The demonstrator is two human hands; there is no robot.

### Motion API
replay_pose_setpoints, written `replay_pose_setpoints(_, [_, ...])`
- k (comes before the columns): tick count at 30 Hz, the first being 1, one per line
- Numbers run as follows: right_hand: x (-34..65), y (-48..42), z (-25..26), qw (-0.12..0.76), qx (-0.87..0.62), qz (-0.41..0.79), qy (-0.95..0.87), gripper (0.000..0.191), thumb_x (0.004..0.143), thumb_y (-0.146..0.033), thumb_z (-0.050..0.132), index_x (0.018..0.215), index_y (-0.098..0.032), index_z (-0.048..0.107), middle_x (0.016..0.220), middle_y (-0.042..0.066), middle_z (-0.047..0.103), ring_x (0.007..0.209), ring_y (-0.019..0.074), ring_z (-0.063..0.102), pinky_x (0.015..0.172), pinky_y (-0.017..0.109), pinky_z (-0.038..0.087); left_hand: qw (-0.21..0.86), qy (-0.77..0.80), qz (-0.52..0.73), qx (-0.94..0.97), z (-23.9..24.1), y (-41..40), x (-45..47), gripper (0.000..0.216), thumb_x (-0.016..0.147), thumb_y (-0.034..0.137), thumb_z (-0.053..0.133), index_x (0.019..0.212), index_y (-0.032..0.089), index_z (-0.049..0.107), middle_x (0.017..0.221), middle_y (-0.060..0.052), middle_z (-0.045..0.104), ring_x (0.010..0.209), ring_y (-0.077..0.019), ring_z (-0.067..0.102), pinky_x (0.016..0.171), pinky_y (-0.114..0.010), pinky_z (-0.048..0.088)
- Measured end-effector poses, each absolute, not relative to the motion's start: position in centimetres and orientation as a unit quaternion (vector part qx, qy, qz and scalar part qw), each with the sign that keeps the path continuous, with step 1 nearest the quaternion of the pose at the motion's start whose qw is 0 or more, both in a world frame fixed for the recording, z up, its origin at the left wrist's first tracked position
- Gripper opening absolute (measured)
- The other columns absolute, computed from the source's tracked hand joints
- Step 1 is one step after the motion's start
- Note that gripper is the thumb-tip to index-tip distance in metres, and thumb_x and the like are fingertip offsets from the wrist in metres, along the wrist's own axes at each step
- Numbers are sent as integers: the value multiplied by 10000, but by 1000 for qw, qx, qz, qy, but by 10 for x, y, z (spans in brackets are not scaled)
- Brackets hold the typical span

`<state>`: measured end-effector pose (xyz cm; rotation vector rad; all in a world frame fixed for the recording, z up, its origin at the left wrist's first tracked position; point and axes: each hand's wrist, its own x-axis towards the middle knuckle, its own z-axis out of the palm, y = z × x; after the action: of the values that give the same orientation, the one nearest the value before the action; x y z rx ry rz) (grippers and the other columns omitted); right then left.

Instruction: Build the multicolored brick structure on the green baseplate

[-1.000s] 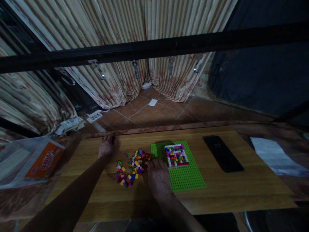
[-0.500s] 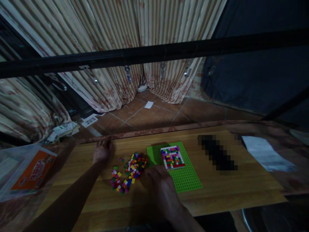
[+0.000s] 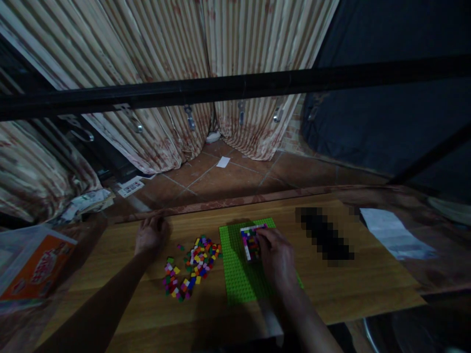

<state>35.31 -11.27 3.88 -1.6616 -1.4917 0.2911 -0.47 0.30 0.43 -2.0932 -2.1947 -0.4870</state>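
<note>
A green studded baseplate (image 3: 235, 274) lies on the wooden table (image 3: 349, 294). On its far part sits a square patch of small coloured bricks (image 3: 249, 240) with a white border. My right hand (image 3: 276, 257) lies over the right side of that patch, fingers curled down onto it and hiding much of it; what they pinch is hidden. Left of the plate is a loose heap of small coloured bricks (image 3: 193, 262). My left hand (image 3: 150, 235) rests flat near the table's far edge, left of the heap, holding nothing.
A dark blurred oblong object (image 3: 324, 234) lies right of the plate, and a white sheet (image 3: 393, 233) beyond it. An orange box in a clear bag (image 3: 35, 267) sits at the far left. A black bar (image 3: 235, 86) crosses overhead; curtains and tiled floor lie behind.
My right hand has moved from the loose brick heap rightwards and forwards onto the brick patch on the baseplate. The left hand has stayed put. The view has shifted a little to the right.
</note>
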Motion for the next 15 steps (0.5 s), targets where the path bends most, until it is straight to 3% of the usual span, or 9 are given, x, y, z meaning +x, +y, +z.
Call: replay_pose_setpoints(15, [352, -106, 40, 389, -691, 89, -603, 265, 908, -217, 482, 962, -170, 737, 964, 86, 735, 895, 233, 650, 846, 351, 485, 33, -715, -165, -678, 2, 3, -6, 462, 867, 402, 368, 1165, 127, 589, 1230, -146, 583, 1199, -293, 468, 1066, -428, 370])
